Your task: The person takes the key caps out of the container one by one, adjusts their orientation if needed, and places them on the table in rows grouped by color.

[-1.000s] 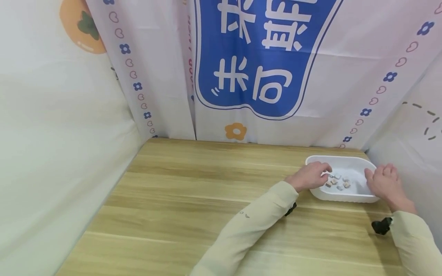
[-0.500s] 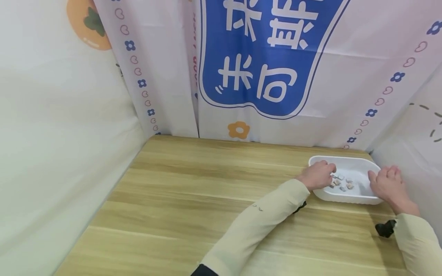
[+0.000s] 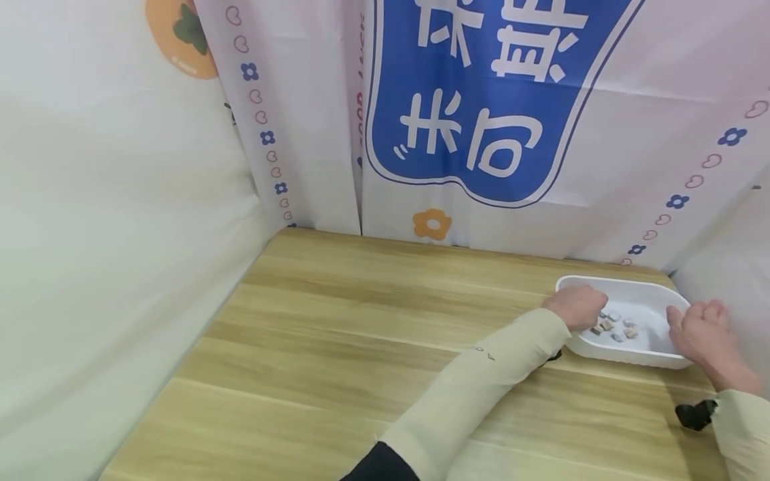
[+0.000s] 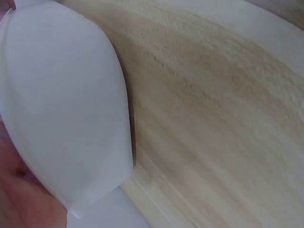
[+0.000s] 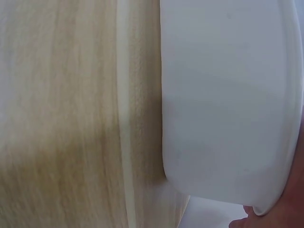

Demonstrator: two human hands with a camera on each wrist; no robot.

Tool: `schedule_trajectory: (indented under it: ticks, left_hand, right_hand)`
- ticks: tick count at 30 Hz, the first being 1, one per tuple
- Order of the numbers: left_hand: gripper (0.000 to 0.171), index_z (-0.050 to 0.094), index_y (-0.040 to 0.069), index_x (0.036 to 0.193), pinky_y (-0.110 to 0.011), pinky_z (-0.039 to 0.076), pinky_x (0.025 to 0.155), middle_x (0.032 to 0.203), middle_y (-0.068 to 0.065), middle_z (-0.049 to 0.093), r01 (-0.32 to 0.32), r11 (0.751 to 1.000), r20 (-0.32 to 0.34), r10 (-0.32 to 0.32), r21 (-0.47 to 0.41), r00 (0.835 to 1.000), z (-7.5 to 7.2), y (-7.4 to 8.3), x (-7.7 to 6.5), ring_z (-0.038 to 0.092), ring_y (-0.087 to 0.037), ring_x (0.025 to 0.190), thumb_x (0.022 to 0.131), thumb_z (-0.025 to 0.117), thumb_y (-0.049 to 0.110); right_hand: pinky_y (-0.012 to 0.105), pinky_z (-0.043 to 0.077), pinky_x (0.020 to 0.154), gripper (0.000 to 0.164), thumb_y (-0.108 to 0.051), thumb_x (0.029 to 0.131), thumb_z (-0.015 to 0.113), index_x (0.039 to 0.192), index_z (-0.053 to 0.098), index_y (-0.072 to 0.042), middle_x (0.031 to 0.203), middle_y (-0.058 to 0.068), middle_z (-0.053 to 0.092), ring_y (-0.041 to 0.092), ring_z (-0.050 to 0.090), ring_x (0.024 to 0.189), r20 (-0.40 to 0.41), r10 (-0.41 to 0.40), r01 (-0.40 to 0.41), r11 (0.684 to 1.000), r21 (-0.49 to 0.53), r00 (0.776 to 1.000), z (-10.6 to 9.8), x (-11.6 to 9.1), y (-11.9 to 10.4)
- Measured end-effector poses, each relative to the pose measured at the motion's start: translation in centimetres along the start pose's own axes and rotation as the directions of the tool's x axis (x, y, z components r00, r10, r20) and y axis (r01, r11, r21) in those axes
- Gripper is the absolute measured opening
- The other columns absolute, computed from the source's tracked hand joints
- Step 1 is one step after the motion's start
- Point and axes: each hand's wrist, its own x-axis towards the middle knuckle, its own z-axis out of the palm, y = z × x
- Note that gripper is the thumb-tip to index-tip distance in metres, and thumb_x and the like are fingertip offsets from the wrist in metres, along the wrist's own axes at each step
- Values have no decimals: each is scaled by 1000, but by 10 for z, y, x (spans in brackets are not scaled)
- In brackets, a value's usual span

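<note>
A white oval plastic tub (image 3: 637, 357) stands on the table's far right, its near wall filling much of both wrist views. Several small blocky pieces (image 3: 630, 331), some tan and some whitish-grey, lie loose at its left end. My left hand (image 3: 576, 307) reaches over the left rim, fingers bent down beside the pieces. The back of that hand hides its fingertips, and whether they pinch a piece is not visible. My right hand (image 3: 700, 334) holds the right end of the tub, thumb inside the rim and fingers outside. Fingertips (image 5: 239, 222) show beyond the rim in the right wrist view.
The wood-grain table (image 3: 373, 321) stretches left and forward of the tub. A printed cloth (image 3: 313, 120) hangs along its back edge. Pale cloth walls (image 3: 132, 267) close in both sides; the right one is near my right hand. Black wrist mounts (image 3: 696, 414) hang below the sleeves.
The head view has turned left, shifting the scene rightward. My left hand has moved slightly further over the pieces, its thumb and fingers no longer visibly apart. My right hand keeps its place on the tub.
</note>
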Motion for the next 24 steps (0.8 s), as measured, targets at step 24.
schedule_trajectory:
  ticks: [24]
  left_hand:
    - [9,63,45,99,-23,49,70,92,24,66,120,986,20,-124,116,992,10,18,5,56,1,80,97,56,41]
  right_hand:
    - [75,12,107,88,-48,103,12,135,-1,33,136,57,-10,66,-7,135,-12,16,-16,1000,12,1000,-3,-2,1]
